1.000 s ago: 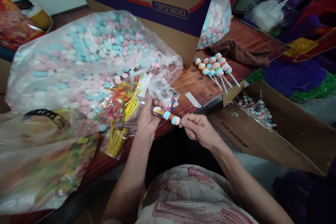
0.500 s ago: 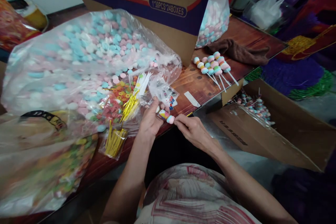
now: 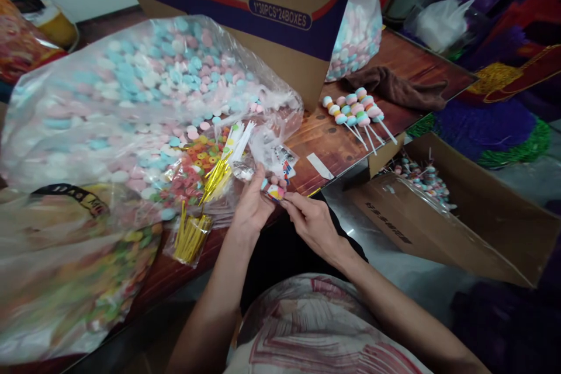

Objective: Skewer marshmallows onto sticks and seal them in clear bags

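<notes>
A marshmallow skewer [image 3: 274, 190], apparently inside a small clear bag with a colourful print, is held between my two hands over the table's front edge. My left hand [image 3: 255, 201] is closed around its left part, thumb on top. From the right, my right hand [image 3: 312, 217] pinches its near end, hiding that tip. Just beyond my left hand lie printed clear bags [image 3: 284, 160] and white sticks [image 3: 239, 143]. Gold twist ties [image 3: 217, 178] rest to the left, with a packet of more ties [image 3: 191, 239] below them.
A big clear bag of pastel marshmallows [image 3: 131, 87] covers the table's left. Ring gummies [image 3: 204, 155] lie by its mouth. Finished skewers [image 3: 353, 108] sit at the right, near a brown cloth [image 3: 394, 86]. A large carton [image 3: 245, 41] stands behind; an open box [image 3: 394, 228] holds wrapped skewers.
My right hand has moved left, closer to my left hand, and now covers the pink and blue marshmallow end that showed before. My left hand has hardly moved.
</notes>
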Tool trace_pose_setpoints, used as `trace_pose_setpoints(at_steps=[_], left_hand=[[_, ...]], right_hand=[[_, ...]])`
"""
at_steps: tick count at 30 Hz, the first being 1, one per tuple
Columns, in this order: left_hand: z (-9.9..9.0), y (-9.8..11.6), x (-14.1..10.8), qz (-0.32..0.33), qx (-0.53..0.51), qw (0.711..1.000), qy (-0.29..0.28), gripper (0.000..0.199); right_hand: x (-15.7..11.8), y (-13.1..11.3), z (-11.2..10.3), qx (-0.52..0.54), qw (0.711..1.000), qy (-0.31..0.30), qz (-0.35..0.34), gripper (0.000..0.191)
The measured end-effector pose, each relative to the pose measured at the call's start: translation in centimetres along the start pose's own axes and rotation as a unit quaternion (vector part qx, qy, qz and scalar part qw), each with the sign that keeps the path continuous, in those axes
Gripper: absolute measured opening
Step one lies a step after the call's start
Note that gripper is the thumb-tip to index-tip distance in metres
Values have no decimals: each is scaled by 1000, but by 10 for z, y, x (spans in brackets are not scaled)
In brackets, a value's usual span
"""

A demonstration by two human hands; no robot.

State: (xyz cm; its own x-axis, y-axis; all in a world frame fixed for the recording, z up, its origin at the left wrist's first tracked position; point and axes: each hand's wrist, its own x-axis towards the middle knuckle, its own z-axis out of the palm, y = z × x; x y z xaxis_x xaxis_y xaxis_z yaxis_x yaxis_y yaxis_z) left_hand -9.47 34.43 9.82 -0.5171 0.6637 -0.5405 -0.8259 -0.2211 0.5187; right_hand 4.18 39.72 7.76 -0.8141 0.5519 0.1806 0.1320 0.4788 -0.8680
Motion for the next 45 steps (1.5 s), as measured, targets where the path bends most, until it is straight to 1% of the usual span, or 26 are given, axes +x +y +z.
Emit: trace_pose_setpoints(at_steps=[2, 3, 4, 6, 8, 10, 13, 15, 18, 20, 22, 23, 25, 27, 29, 31, 33, 35, 37, 39, 41, 43, 45], left_hand=[[-2, 6, 0, 11, -15, 1000, 16, 30], [-2, 7, 0, 13, -20, 1000, 15, 30], [-2, 7, 0, 12, -22, 1000, 8, 31], [-1, 2, -2, 2, -12, 1000, -24, 31], [0, -5, -4, 5, 5, 998, -59, 30], [0, -12, -7, 27, 23, 996, -83, 29], [-1, -16, -11, 54, 35, 993, -95, 29], [-4, -18, -15, 73, 47, 993, -79, 29], [-7, -21, -22, 100, 70, 992, -38, 28], [-8, -24, -26, 98, 72, 992, -20, 29], [-9, -26, -29, 95, 64, 993, -8, 30], [-9, -26, -30, 98, 60, 993, -5, 29], [-10, -26, -30, 106, 52, 993, -4, 28], [-11, -25, -30, 112, 50, 992, -4, 27], [-13, -25, -30, 118, 64, 991, -3, 27], [-14, -27, -31, 130, 97, 987, -8, 26], [-15, -28, -33, 145, 132, 980, -20, 25], [-16, -29, -35, 159, 146, 976, -24, 26], [-18, -28, -36, 182, 142, 973, -12, 25], [-20, -27, -38, 210, 137, 968, 3, 24], [-23, -26, -40, 230, 143, 962, 8, 23], [-27, -23, -44, 237, 158, 958, 3, 24], [-32, -16, -49, 235, 151, 960, -6, 28]], right_hand=[[-5, 1, -10, 56, 996, -47, 56, 24], [-7, 1, -14, 86, 990, -70, 82, 27], [-9, 2, -17, 117, 984, -88, 103, 29], [-10, 2, -17, 170, 972, -100, 129, 31], [-9, -1, -10, 197, 968, -79, 132, 33], [-6, -6, 0, 199, 973, -38, 115, 38], [-3, -13, 12, 180, 980, 8, 87, 41], [-3, -14, 17, 149, 986, 33, 73, 38], [-4, -12, 20, 79, 994, 68, 42, 27], [-5, -9, 21, 39, 996, 79, 17, 23], [-5, -8, 21, 25, 997, 73, 4, 21], [-5, -9, 21, 33, 997, 65, 9, 20], [-4, -10, 18, 78, 995, 41, 39, 22], [-3, -12, 13, 148, 985, 5, 82, 29], [-3, -14, 9, 218, 968, -25, 117, 36], [-2, -16, 6, 266, 953, -36, 137, 38], [-1, -19, 6, 286, 946, -32, 148, 37], [0, -22, 8, 286, 946, -33, 153, 38], [4, -24, 10, 280, 948, -44, 145, 39], [9, -26, 13, 282, 948, -50, 138, 35], [16, -30, 19, 300, 942, -44, 146, 35], [22, -38, 26, 354, 918, -36, 178, 41], [26, -48, 36, 432, 875, -45, 216, 45]])
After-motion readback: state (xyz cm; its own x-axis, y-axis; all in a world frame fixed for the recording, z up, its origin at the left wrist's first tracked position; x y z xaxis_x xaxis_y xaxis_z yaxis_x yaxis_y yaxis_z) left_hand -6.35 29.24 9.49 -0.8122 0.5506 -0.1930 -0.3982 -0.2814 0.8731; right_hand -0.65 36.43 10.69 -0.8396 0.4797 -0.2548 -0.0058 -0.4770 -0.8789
